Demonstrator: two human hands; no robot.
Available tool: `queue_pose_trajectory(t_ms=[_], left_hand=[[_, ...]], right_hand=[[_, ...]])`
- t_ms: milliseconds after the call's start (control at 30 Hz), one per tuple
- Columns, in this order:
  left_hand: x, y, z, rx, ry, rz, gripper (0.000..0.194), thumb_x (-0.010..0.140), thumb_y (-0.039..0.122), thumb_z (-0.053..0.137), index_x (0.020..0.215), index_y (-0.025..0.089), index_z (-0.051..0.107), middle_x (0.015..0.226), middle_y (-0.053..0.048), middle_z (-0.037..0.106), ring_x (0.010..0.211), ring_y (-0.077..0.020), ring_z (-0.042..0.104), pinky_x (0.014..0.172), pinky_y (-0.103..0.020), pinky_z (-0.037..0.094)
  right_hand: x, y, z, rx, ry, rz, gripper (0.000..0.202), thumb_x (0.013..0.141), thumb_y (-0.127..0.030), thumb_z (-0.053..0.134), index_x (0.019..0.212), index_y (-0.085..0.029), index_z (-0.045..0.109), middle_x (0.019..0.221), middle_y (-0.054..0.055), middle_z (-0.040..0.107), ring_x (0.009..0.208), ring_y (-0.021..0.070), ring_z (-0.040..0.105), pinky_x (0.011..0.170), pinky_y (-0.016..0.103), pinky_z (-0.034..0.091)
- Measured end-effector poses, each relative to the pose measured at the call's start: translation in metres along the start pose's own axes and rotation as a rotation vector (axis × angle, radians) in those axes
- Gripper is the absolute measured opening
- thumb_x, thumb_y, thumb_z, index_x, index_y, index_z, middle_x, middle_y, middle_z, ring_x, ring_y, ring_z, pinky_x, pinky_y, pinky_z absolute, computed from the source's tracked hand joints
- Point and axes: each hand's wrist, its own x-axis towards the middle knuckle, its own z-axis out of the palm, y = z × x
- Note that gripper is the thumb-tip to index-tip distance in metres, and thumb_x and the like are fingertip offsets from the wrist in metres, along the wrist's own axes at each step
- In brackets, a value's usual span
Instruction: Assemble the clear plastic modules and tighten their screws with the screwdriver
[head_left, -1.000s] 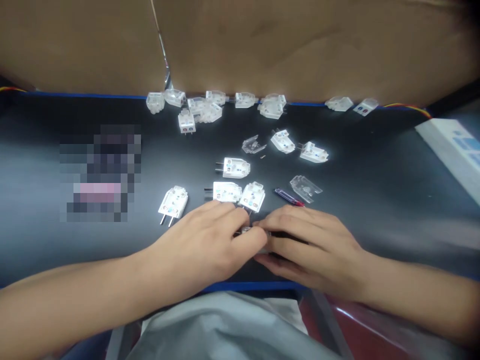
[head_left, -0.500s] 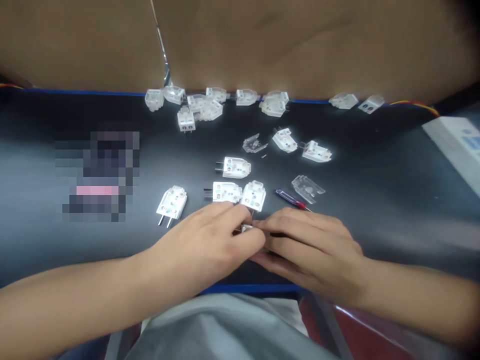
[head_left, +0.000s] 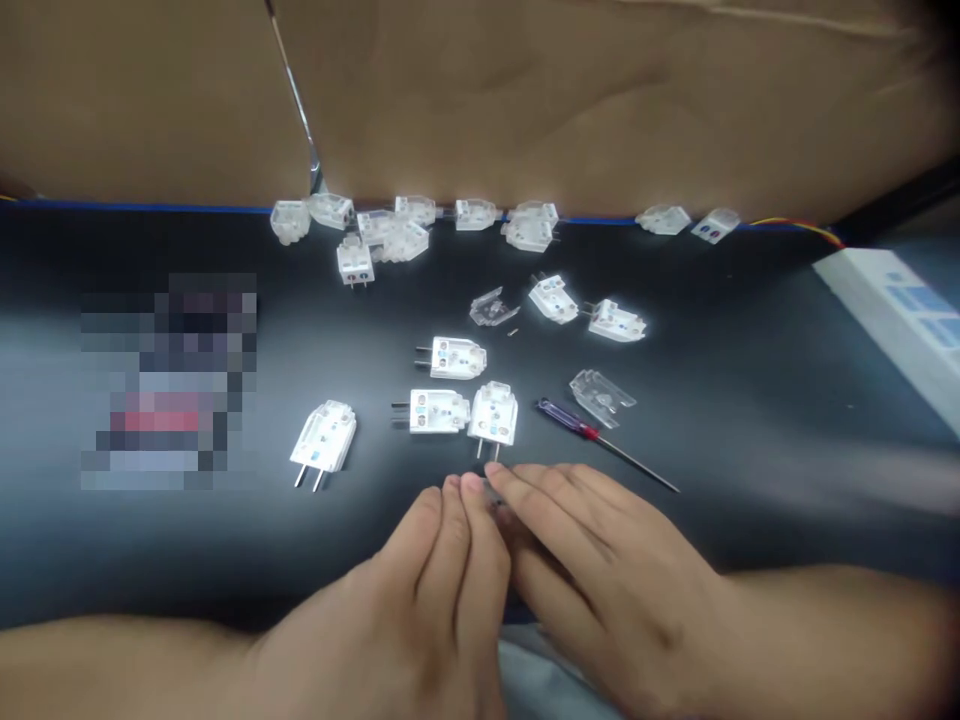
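Note:
My left hand [head_left: 442,570] and my right hand [head_left: 607,560] meet near the table's front edge, fingers closed around a small plug [head_left: 491,491]. Only a greyish, clear sliver of it shows between the fingertips; the rest is hidden. Just beyond the fingers lies a white plug [head_left: 493,415] with its two pins pointing at me. Left of it are another white plug [head_left: 439,411] and a third [head_left: 459,358], pins to the left. A screwdriver [head_left: 566,417] with a purple and red handle rests beyond my right hand, beside a clear plug cover [head_left: 601,397].
A separate white plug [head_left: 324,440] lies to the left. Farther back are a clear cover piece [head_left: 493,308], a small metal bit [head_left: 513,332] and two plugs. Several plugs [head_left: 403,240] line the brown back board [head_left: 480,110]. A white box [head_left: 892,320] stands at right.
My view has shifted. Both hands have drawn closer to me, off the screwdriver's shaft and the plugs. My left hand has turned, its fingers now pointing away from me.

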Motion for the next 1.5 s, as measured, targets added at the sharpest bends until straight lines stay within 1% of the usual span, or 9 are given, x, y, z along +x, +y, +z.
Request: queue_pose_trajectory(t_ms=[233,400,600,700,800,1000,1133,1267,1500], left_hand=[[0.013,-0.008,0.002,0.161,0.132,0.098,0.032,0.095,0.009,0.053,0.102,0.011,0.084,0.101,-0.015,0.084,0.092,-0.0308,0.076,0.084,-0.043,0.063],[0.015,-0.026,0.007,0.002,0.196,0.032,0.039,0.101,0.004,0.045,0.09,0.016,0.081,0.088,-0.008,0.08,0.078,-0.0241,0.069,0.085,-0.042,0.058],[0.015,-0.044,0.013,-0.008,0.186,0.013,0.026,0.113,0.034,0.062,0.123,0.014,0.075,0.141,-0.012,0.078,0.132,-0.0302,0.069,0.113,-0.047,0.052],[0.015,-0.047,0.017,-0.038,0.072,0.038,0.051,0.108,0.053,0.071,0.141,0.015,0.069,0.154,-0.016,0.071,0.142,-0.0353,0.066,0.121,-0.055,0.051],[0.016,-0.053,0.019,-0.032,0.059,0.01,0.04,0.104,0.04,0.078,0.135,0.015,0.073,0.149,-0.016,0.074,0.134,-0.0352,0.072,0.119,-0.057,0.055],[0.016,-0.063,0.015,0.005,0.089,-0.028,0.031,0.109,0.018,0.06,0.137,0.012,0.072,0.145,-0.017,0.076,0.135,-0.0363,0.072,0.12,-0.061,0.055],[0.014,-0.059,0.011,-0.063,0.137,-0.039,0.052,0.109,0.032,0.064,0.154,0.007,0.057,0.153,-0.022,0.069,0.146,-0.0385,0.064,0.125,-0.061,0.05],[0.013,-0.049,0.015,-0.068,0.223,0.046,0.038,0.108,0.025,0.064,0.144,0.013,0.066,0.147,-0.016,0.074,0.144,-0.0327,0.066,0.127,-0.055,0.049],[0.015,-0.047,0.022,-0.12,0.151,0.182,0.029,0.111,0.029,0.063,0.135,0.019,0.074,0.142,-0.004,0.079,0.146,-0.0276,0.065,0.138,-0.05,0.037]], right_hand=[[0.0,0.011,0.004,0.051,-0.023,-0.035,0.035,0.098,-0.006,0.049,0.107,-0.009,0.083,0.119,0.021,0.085,0.109,0.0326,0.082,0.094,0.049,0.07],[0.01,0.052,-0.01,0.258,-0.001,-0.095,0.02,0.111,-0.033,0.066,0.117,-0.017,0.077,0.111,0.01,0.085,0.1,0.0218,0.079,0.08,0.038,0.067],[-0.005,0.129,-0.022,-0.112,0.154,0.381,0.028,0.103,-0.029,0.08,0.127,-0.017,0.076,0.101,0.013,0.081,0.085,0.0267,0.072,0.078,0.044,0.06],[-0.025,0.167,-0.011,-0.098,0.021,0.503,0.053,0.093,-0.048,0.09,0.132,-0.016,0.078,0.108,0.017,0.08,0.084,0.0288,0.073,0.071,0.043,0.058],[-0.033,0.186,-0.007,0.025,-0.071,0.527,0.03,0.096,-0.035,0.089,0.121,-0.02,0.082,0.104,0.011,0.083,0.08,0.0217,0.075,0.072,0.036,0.06],[-0.009,0.144,-0.034,0.14,0.089,0.513,0.033,0.094,-0.034,0.091,0.119,-0.018,0.077,0.096,0.007,0.081,0.079,0.0161,0.074,0.074,0.028,0.061],[0.001,0.096,-0.031,0.55,-0.138,0.151,0.018,0.1,-0.027,0.085,0.112,-0.022,0.072,0.104,0.004,0.079,0.093,0.0183,0.074,0.083,0.032,0.061],[0.002,0.08,-0.016,0.489,-0.201,-0.013,0.016,0.108,-0.036,0.074,0.11,-0.021,0.074,0.104,0.007,0.076,0.094,0.0225,0.069,0.083,0.04,0.055],[-0.002,0.115,-0.045,0.238,-0.044,0.465,0.01,0.104,-0.039,0.076,0.105,-0.029,0.075,0.095,0.007,0.075,0.085,0.0259,0.069,0.074,0.043,0.055]])
